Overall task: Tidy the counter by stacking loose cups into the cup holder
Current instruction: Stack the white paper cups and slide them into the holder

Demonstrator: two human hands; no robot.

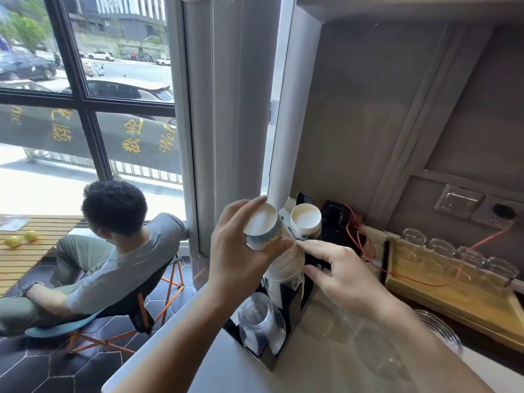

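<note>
A black cup holder (279, 357) stands at the counter's left edge. Its middle slot holds a stack of white paper cups (286, 263), bottoms up. My left hand (241, 251) is shut on the top paper cup (263, 225), which sits tilted at the top of that stack. My right hand (337, 268) is beside the stack, fingers apart, fingertips touching its side. A second stack of paper cups (306, 219) rises in the slot behind. Clear plastic cups (259, 321) fill the front slot.
Loose clear plastic cups (380, 350) lie on the white counter (297, 373) right of the holder. A wooden tray (467, 302) with several glass jars (442, 248) sits at the right. A person sits in a folding chair (136, 313) below the counter's left edge.
</note>
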